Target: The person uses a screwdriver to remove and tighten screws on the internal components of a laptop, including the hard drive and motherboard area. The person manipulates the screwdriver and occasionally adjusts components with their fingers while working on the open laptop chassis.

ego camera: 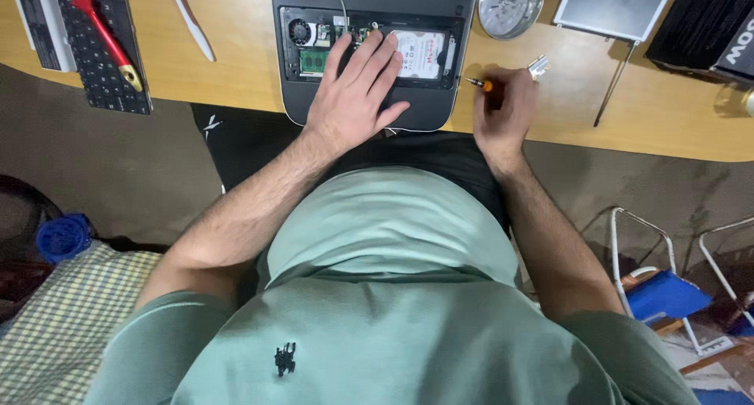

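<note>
Item: laptop (369, 118), bottom up, service bay uncovered, at the near edge of the desk (236, 67).

Step in hand, as judged: work inside the open bay, with the drive (424, 55) seemingly the part under attention. The next move would call for bringing the tool tip over to a fastener in the bay while the case is held firm; which fastener cannot be told.

Left hand (353, 91): flat and spread wide, palm down on the laptop, fingers reaching over the bay and touching the drive's near-left part. It grasps nothing; it presses and steadies.

Right hand (504, 106): curled tight round a screwdriver (479, 84), orange collar and tip showing, pointing left toward the laptop's right edge, just beside it and not touching.

About the grip:
- memory stick (314, 61) and fan (299, 31), left of the left fingertips.
- small metal part (539, 65), just beyond the right hand.
- round metal dish (510, 6), farther beyond.
- red-handled tool (102, 36) on a keyboard (94, 67), well to the left.
</note>
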